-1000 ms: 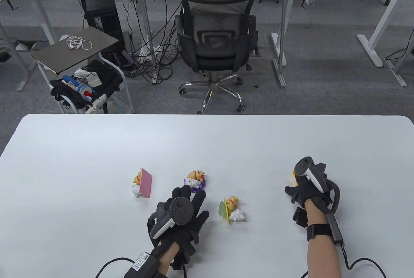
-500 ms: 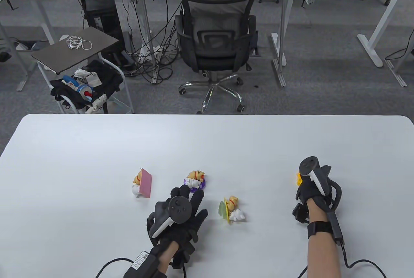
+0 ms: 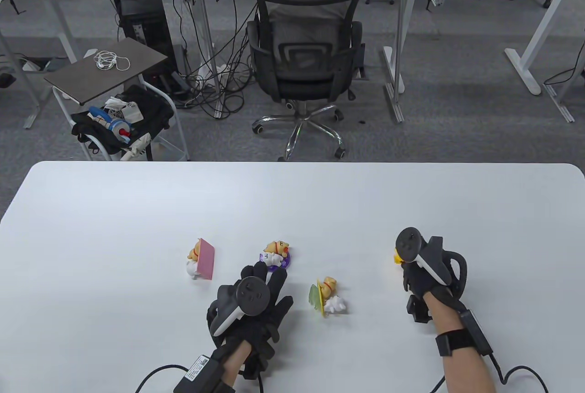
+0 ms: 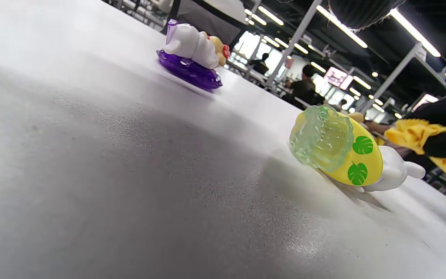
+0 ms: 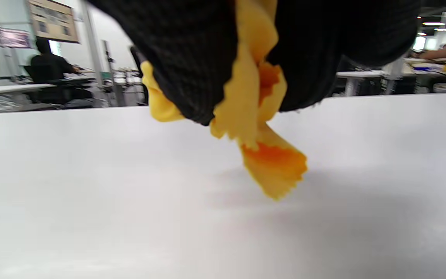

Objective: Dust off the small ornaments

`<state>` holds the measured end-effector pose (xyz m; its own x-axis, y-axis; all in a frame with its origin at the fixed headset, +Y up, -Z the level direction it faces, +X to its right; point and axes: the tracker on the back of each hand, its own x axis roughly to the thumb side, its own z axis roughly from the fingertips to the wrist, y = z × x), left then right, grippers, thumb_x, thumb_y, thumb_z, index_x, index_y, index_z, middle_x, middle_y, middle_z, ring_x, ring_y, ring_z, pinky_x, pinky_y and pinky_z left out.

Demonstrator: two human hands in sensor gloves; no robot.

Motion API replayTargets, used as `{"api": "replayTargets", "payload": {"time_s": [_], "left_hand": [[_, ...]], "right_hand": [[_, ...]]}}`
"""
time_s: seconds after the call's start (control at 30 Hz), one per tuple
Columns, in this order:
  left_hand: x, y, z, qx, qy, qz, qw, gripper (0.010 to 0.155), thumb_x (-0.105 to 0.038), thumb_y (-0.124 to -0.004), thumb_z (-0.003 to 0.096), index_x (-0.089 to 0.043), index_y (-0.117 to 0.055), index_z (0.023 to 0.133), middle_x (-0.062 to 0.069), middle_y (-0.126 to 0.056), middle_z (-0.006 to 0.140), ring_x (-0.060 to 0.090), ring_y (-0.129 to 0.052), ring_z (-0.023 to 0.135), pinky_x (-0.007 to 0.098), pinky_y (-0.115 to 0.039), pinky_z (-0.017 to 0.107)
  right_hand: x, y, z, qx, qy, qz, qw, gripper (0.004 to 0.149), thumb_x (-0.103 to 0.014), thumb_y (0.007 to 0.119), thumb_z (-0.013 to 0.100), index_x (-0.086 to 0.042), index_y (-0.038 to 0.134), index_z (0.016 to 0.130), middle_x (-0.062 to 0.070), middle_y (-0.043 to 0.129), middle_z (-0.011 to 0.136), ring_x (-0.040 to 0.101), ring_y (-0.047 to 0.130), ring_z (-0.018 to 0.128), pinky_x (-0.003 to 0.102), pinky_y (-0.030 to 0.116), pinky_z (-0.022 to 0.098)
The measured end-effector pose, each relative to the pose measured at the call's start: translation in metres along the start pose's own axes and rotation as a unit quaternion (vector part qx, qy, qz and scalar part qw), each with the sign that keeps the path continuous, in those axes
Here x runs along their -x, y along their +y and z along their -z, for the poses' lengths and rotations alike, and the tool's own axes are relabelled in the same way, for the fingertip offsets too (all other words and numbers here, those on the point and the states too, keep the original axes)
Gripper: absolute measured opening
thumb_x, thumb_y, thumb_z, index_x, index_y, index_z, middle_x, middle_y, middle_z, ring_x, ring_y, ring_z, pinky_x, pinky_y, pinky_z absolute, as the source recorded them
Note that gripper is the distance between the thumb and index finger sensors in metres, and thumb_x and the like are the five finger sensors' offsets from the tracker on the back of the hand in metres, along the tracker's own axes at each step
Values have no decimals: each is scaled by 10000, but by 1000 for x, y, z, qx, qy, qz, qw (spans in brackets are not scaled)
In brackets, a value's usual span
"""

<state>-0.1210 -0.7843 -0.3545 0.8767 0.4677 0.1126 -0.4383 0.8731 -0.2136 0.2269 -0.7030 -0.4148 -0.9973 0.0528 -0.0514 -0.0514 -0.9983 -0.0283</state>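
**benchmonkey:** which hand has the duster right now, and where are the ornaments sitting?

**me:** My right hand (image 3: 422,274) has it. The fingers are bunched round a yellow cloth (image 5: 259,128), and one scalloped corner hangs just above the white table (image 3: 137,210). That hand is over by the table's near right part. My left hand (image 3: 256,306) lies flat near the near edge, fingers straight and spread, holding nothing.

There are three little bear figurines in a loose row left of the cloth hand. The yellow-disc one with green leaf prints (image 3: 327,298) is tipped on its side just right of my left hand. The purple-base one (image 3: 276,256) is right beyond my left fingertips; I can't tell if they touch it. The one with the pink panel (image 3: 201,259) is furthest toward the left edge.

**benchmonkey:** so which gets wiped first?

**me:** My guess is the leaf-disc one. It lies straight left of the cloth hand with bare table between, so it's a sideways sweep toward the table's middle. It lies roughly crosswise to that path, disc end facing the left hand. The left hand is nearer to it, so I'd use that hand to steady or lift it while the cloth comes in. It looks light and likely to skid.
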Motion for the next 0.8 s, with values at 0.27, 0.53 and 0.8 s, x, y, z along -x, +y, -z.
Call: {"api": "replayTargets", "payload": {"time_s": [0.27, 0.53, 0.8], "left_hand": [[-5, -1, 0, -1, -12, 1, 1000, 728, -629, -604, 508, -373, -241, 1085, 14, -197, 1203, 325, -106, 1073, 546, -253, 774], [-21, 0, 3, 1, -47, -10, 999, 736, -643, -611, 505, -347, -285, 1094, 49, -297, 1207, 353, -216, 1075, 543, -323, 776], [-70, -20, 26, 60, -70, 83, 992, 841, -727, -641, 482, -337, -223, 1098, 105, -357, 1203, 435, -463, 1048, 575, -513, 732]], "right_hand": [[-42, -3, -54, 50, -117, 35, 991, 530, -336, 971, 405, -217, 854, 908, 100, 912, 786, 218, 997, 421, 482, 834, 438], [-53, 21, -72, 49, -144, 41, 988, 528, -349, 958, 411, -226, 851, 913, 96, 914, 779, 216, 991, 417, 483, 832, 440], [-58, 24, -75, 47, -150, 34, 987, 530, -363, 961, 405, -221, 857, 904, 91, 925, 755, 218, 997, 421, 484, 834, 442]]}}
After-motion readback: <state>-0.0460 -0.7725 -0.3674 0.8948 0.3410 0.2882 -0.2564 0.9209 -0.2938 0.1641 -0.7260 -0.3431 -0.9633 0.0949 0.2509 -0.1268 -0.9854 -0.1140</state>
